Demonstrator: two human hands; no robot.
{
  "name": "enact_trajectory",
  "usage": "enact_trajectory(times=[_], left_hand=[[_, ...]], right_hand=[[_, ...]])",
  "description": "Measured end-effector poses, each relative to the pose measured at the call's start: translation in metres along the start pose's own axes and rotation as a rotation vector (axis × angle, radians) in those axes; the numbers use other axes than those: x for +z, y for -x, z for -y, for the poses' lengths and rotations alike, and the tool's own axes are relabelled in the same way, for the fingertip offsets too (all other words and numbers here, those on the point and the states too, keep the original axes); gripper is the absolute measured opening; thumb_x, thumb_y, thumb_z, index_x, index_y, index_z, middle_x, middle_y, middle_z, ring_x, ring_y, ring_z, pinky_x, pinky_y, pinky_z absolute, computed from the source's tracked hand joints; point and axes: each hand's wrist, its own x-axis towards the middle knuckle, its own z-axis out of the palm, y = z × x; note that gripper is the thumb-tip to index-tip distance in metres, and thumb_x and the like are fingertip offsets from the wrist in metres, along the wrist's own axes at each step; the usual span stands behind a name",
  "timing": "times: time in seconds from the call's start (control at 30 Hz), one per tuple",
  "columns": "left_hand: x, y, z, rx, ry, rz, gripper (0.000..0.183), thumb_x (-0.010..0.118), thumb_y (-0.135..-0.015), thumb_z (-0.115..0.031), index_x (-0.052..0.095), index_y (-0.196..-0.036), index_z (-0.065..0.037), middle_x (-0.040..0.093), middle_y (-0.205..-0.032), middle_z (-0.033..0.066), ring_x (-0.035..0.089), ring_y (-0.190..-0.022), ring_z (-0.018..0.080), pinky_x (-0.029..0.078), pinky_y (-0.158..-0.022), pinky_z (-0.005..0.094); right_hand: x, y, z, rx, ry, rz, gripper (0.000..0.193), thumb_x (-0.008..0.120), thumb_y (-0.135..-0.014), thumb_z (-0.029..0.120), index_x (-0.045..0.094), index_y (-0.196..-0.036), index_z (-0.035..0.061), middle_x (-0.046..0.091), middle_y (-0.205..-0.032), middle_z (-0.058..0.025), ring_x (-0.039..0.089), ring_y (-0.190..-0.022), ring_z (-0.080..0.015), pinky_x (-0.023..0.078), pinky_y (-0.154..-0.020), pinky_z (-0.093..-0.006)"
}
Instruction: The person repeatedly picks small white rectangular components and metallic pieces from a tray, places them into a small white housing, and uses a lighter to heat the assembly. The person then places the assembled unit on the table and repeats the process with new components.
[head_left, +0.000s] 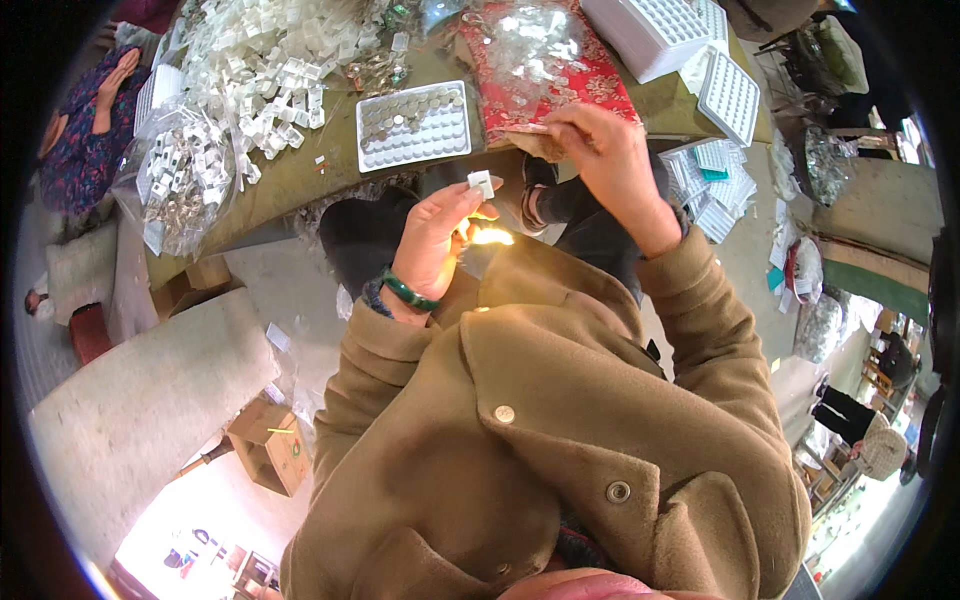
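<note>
My left hand (432,238), with a dark green bangle at its wrist, pinches a small white plastic case (481,185) in front of the table edge. My right hand (606,160) is raised at the near edge of a red patterned cloth (608,98). Its fingertips are pressed together, and I cannot make out what is between them. Beyond my left hand, a white tray (413,148) with round wells lies on the table. Small silver discs (398,119) sit in its far rows. Clear plastic pieces (530,42) are heaped on the cloth.
A large pile of white plastic cases (270,75) covers the table's far left, beside a clear bag (188,172) of similar parts. Stacked white trays (650,35) stand at the far right. Another person's hand (118,78) shows at the left. A cardboard box (268,447) stands lower left.
</note>
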Motion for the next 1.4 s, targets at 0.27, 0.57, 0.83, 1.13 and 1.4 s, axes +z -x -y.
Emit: enact_trajectory(times=[0.27,0.57,0.83,1.13,1.4], left_hand=[[-0.007,-0.013,0.007,-0.075,0.141,-0.081,0.034,0.055,-0.1,-0.021,0.057,-0.122,0.005,0.046,-0.072,-0.0049,0.04,-0.055,0.0027,0.034,-0.051,0.0173],[-0.007,-0.014,0.018,-0.086,0.109,-0.054,0.035,0.056,-0.099,-0.021,0.057,-0.123,0.004,0.05,-0.074,-0.0042,0.041,-0.055,0.0027,0.034,-0.05,0.0167],[-0.007,-0.011,0.022,-0.088,0.131,-0.034,0.033,0.057,-0.099,-0.022,0.06,-0.123,0.001,0.053,-0.078,-0.0048,0.042,-0.057,0.0012,0.034,-0.05,0.0156],[0.004,-0.004,-0.001,-0.015,0.099,-0.021,0.042,0.046,-0.104,-0.033,0.055,-0.129,0.0,0.058,-0.086,-0.0032,0.042,-0.057,0.0033,0.035,-0.051,0.0181],[-0.004,0.008,-0.017,0.095,0.251,0.014,0.033,0.056,-0.1,-0.029,0.062,-0.118,-0.003,0.065,-0.095,0.0014,0.045,-0.061,0.0032,0.036,-0.053,0.0186]], right_hand=[[0.025,-0.036,-0.009,-0.087,0.267,-0.057,0.013,0.067,-0.085,0.011,0.07,-0.096,0.0046,0.064,-0.086,-0.0115,0.064,-0.079,-0.0332,0.05,-0.07,-0.0381],[0.002,-0.009,-0.02,-0.015,0.335,-0.146,0.016,0.07,-0.084,0.019,0.072,-0.096,0.008,0.066,-0.089,-0.0102,0.065,-0.081,-0.0326,0.052,-0.071,-0.0396],[0.003,-0.007,-0.025,0.025,0.217,-0.131,0.015,0.071,-0.084,0.019,0.073,-0.094,0.0085,0.067,-0.087,-0.0098,0.066,-0.08,-0.0306,0.053,-0.07,-0.0378],[0.018,0.004,0.012,0.451,-1.011,0.051,0.02,0.059,-0.098,0.011,0.064,-0.113,-0.002,0.069,-0.092,-0.0063,0.069,-0.08,-0.014,0.058,-0.072,-0.0267],[0.035,0.003,0.042,0.576,-1.251,0.273,0.025,0.059,-0.098,0.008,0.063,-0.121,-0.0008,0.071,-0.097,-0.0086,0.07,-0.084,-0.013,0.058,-0.076,-0.0263]])
